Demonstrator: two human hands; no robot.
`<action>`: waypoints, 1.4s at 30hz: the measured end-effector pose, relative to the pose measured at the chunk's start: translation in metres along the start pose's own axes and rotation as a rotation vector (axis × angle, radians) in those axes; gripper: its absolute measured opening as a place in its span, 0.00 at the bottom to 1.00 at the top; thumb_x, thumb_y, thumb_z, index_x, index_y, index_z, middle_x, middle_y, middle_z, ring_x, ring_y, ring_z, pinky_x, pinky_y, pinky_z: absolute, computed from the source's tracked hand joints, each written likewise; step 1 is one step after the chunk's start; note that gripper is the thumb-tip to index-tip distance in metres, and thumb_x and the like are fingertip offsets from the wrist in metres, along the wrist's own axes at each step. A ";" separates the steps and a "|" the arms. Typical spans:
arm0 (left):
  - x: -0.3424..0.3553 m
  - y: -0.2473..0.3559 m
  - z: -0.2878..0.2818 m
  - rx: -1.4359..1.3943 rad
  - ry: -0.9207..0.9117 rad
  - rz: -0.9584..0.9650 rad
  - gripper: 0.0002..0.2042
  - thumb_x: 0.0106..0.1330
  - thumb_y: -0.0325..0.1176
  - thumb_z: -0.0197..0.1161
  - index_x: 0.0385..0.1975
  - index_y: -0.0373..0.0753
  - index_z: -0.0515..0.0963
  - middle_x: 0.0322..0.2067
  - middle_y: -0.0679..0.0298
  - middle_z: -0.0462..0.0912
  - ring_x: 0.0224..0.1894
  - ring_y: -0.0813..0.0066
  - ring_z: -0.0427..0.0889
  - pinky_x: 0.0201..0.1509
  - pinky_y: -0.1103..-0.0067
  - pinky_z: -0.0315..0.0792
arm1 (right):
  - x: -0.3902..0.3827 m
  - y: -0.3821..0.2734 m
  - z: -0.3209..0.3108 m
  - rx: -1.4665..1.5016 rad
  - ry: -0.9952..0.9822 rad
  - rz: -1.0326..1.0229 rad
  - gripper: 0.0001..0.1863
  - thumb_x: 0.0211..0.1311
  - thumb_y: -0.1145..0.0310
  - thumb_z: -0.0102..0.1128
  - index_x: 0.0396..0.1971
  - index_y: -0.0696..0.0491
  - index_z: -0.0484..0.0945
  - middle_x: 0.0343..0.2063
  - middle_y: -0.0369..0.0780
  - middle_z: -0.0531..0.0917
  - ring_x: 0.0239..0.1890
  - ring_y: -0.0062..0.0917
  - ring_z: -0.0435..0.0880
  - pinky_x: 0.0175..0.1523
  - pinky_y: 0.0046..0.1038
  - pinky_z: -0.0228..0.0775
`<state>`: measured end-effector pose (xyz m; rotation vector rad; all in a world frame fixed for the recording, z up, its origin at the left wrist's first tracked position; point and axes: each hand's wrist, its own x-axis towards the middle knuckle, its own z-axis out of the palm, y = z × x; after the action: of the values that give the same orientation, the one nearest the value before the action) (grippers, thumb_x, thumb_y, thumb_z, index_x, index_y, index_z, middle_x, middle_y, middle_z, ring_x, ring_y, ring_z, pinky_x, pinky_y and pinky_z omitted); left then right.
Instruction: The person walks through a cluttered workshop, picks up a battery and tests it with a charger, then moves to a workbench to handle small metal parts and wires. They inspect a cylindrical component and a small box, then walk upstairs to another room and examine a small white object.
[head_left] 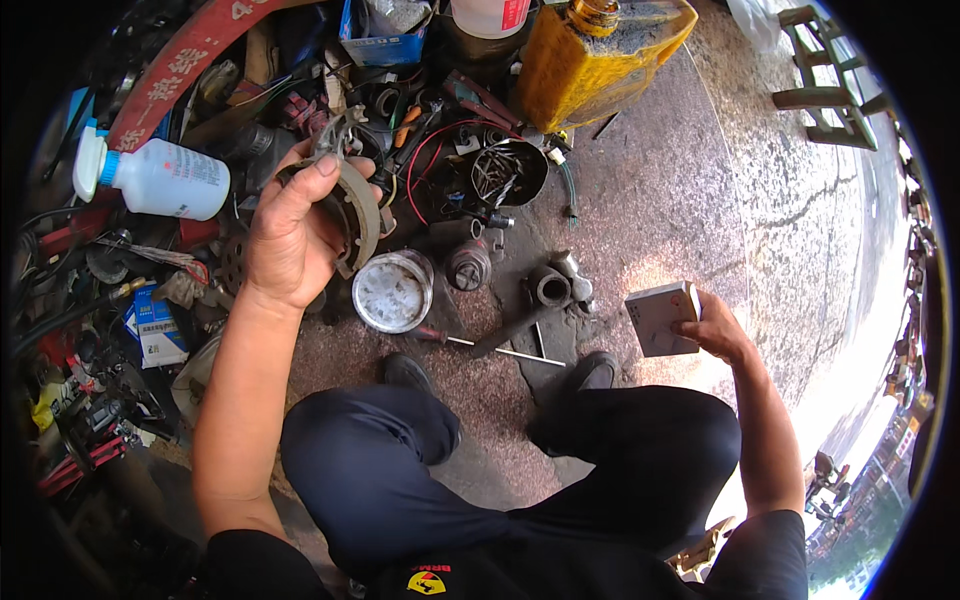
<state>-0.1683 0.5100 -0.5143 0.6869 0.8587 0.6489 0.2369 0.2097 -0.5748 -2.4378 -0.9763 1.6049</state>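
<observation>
My left hand [290,240] is raised over the clutter at the left, its fingers closed round a curved metal brake shoe [364,215]. The shoe's arc hangs down on the palm's right side, and part of it is hidden by the fingers. Out to the right, over the floor, my right hand [718,328] grips a flat, pale cardboard box [655,325], with the thumb across its face. Below the brake shoe stands a round tin [393,292] with a whitish, stained top. A long screwdriver [500,351] lies between my shoes.
A metal piece with a round opening [552,288] lies ahead of my feet. Farther off are a bowl of small metal parts [508,172] and a dirty yellow jug [600,65]. A spray bottle [172,180] lies among tools at the left. A green stool [826,98] stands far right.
</observation>
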 end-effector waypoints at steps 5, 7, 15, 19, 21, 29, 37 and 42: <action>-0.080 0.030 0.005 -0.162 0.174 -0.136 0.14 0.64 0.36 0.61 0.48 0.44 0.72 0.40 0.58 0.82 0.39 0.64 0.83 0.41 0.62 0.81 | -0.084 -0.025 -0.015 0.025 0.020 -0.058 0.19 0.48 0.73 0.65 0.42 0.61 0.77 0.32 0.47 0.85 0.36 0.31 0.84 0.45 0.33 0.74; -0.125 0.045 0.009 -0.154 0.249 -0.194 0.16 0.65 0.43 0.60 0.48 0.43 0.72 0.44 0.59 0.79 0.43 0.63 0.80 0.41 0.56 0.79 | -0.129 -0.040 -0.020 0.036 0.046 -0.049 0.19 0.48 0.73 0.65 0.43 0.61 0.77 0.32 0.47 0.85 0.37 0.32 0.84 0.46 0.33 0.74; -0.318 0.141 0.046 -0.384 0.315 -0.229 0.17 0.62 0.39 0.62 0.49 0.42 0.71 0.42 0.58 0.79 0.42 0.62 0.81 0.42 0.55 0.80 | -0.358 -0.114 -0.032 0.324 0.067 0.073 0.19 0.52 0.75 0.60 0.46 0.64 0.76 0.35 0.45 0.85 0.35 0.27 0.84 0.42 0.29 0.77; -0.398 0.184 0.070 -0.516 0.243 -0.111 0.19 0.62 0.33 0.63 0.51 0.43 0.68 0.40 0.57 0.80 0.39 0.60 0.82 0.40 0.57 0.82 | -0.426 -0.130 -0.011 0.390 0.045 -0.019 0.18 0.52 0.78 0.62 0.46 0.62 0.75 0.37 0.43 0.84 0.40 0.25 0.83 0.45 0.28 0.76; -0.437 0.191 0.079 -0.537 0.275 -0.073 0.20 0.61 0.32 0.64 0.52 0.43 0.68 0.40 0.57 0.80 0.39 0.60 0.82 0.39 0.58 0.82 | -0.437 -0.140 0.013 0.387 0.071 -0.090 0.23 0.52 0.77 0.65 0.50 0.59 0.73 0.39 0.44 0.84 0.41 0.28 0.83 0.47 0.30 0.76; -0.570 0.173 0.102 -0.517 0.435 -0.046 0.21 0.59 0.34 0.66 0.51 0.43 0.69 0.40 0.59 0.79 0.39 0.61 0.81 0.37 0.56 0.82 | -0.523 -0.217 0.062 -0.016 0.120 -0.494 0.40 0.52 0.76 0.61 0.68 0.47 0.60 0.38 0.51 0.84 0.40 0.46 0.83 0.47 0.38 0.76; -0.601 0.184 0.091 -0.359 0.371 0.082 0.23 0.60 0.27 0.64 0.55 0.42 0.67 0.41 0.59 0.78 0.40 0.65 0.80 0.42 0.66 0.80 | -0.590 -0.340 0.118 -0.169 -0.060 -0.859 0.14 0.51 0.74 0.63 0.41 0.51 0.82 0.38 0.47 0.79 0.42 0.46 0.80 0.47 0.37 0.74; -0.614 0.222 0.063 -0.369 0.229 0.157 0.27 0.57 0.31 0.65 0.58 0.41 0.66 0.42 0.58 0.78 0.42 0.64 0.79 0.46 0.70 0.76 | -0.620 -0.404 0.164 -0.143 -0.048 -0.943 0.14 0.52 0.72 0.64 0.41 0.52 0.81 0.35 0.48 0.79 0.42 0.46 0.79 0.45 0.39 0.74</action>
<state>-0.4705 0.1716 -0.0403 0.3516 0.8691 1.0116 -0.2496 0.1539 0.0038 -1.5335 -1.8901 1.2421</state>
